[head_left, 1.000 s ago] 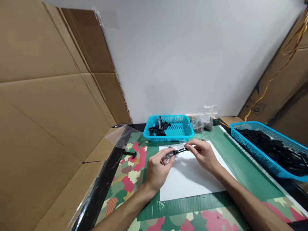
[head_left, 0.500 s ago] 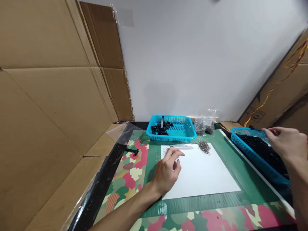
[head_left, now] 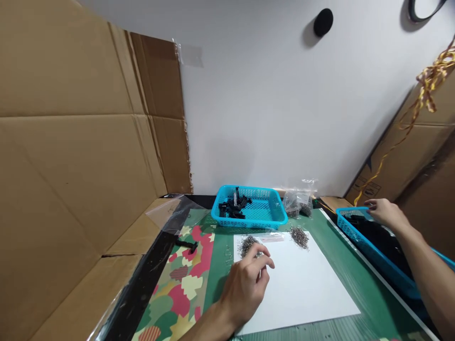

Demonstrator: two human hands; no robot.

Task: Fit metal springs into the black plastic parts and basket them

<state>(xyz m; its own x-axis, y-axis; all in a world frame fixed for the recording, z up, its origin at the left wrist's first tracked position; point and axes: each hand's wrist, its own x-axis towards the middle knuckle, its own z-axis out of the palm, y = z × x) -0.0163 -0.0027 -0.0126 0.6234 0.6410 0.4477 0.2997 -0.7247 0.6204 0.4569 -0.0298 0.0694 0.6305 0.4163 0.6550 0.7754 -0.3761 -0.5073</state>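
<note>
My left hand (head_left: 247,284) hovers over the white paper sheet (head_left: 302,284), its fingers loosely bent and apart, nothing seen between them. Just beyond its fingertips is a pile of tiny metal pieces (head_left: 249,245), partly covered by the hand. A second pile of small metal pieces (head_left: 299,237) lies at the sheet's far right. At the far right, my right hand (head_left: 387,215) is over the rim of a blue basket (head_left: 377,265) full of black parts (head_left: 380,241). Its fingers are closed together, with a dark bit at the tips too small to name.
Behind the sheet stands a blue basket (head_left: 249,223) with several black plastic parts (head_left: 234,206). Clear bags of small pieces (head_left: 299,203) are beside it. One black part (head_left: 187,245) lies on the patterned mat at left, near an empty plastic bag (head_left: 177,213). Cardboard (head_left: 71,189) walls the left side.
The view has tilted up, so the table sits lower. My right hand has moved farther along the right basket toward its far end. My left hand stays over the paper.
</note>
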